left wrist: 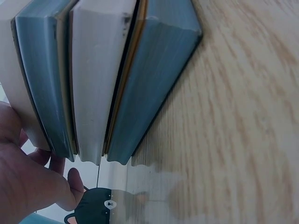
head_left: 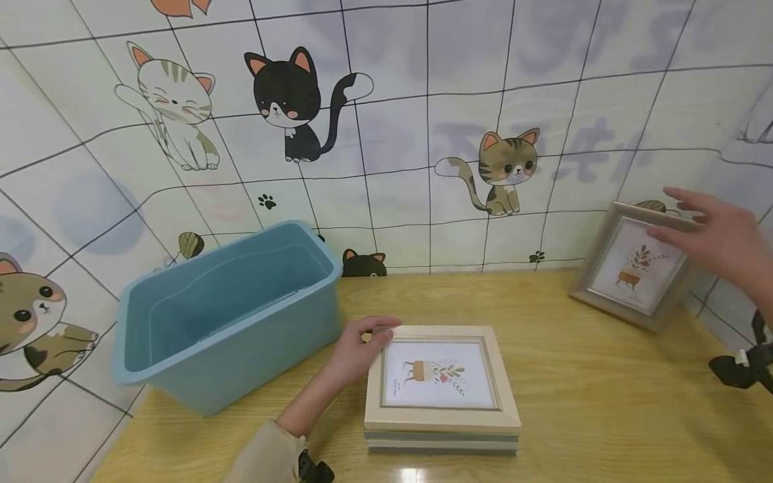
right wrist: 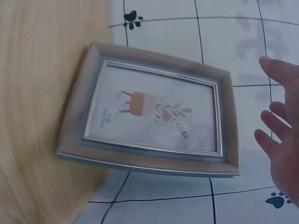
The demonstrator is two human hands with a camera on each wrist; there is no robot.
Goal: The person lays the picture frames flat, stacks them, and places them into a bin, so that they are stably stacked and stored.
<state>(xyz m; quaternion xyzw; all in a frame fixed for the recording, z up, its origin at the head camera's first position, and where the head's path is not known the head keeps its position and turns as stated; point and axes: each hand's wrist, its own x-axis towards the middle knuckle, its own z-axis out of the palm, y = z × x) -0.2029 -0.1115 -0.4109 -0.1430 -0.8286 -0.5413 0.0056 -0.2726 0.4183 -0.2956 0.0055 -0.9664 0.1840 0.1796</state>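
Observation:
Toward the front of the table lies a stack of picture frames, the top picture frame (head_left: 443, 419) cream-coloured round a print of a plant in a pot. My left hand (head_left: 361, 349) grips its far left corner, the thumb over the face and the fingers at the far edge. Blue and white lower frames (left wrist: 93, 84) show edge-on in the left wrist view. At the far right, a taupe picture frame (head_left: 587, 285) with a similar print stands upright, tilted back against the wall. Beside its upper right corner my right hand (head_left: 718, 235) is spread, apart from it in the right wrist view (right wrist: 285, 126).
A blue plastic bin (head_left: 241, 342) stands on the left of the wooden table (head_left: 580, 402), its near wall beside my left forearm. A cloth wall (head_left: 398, 215) with cat prints rises behind the table and along both sides.

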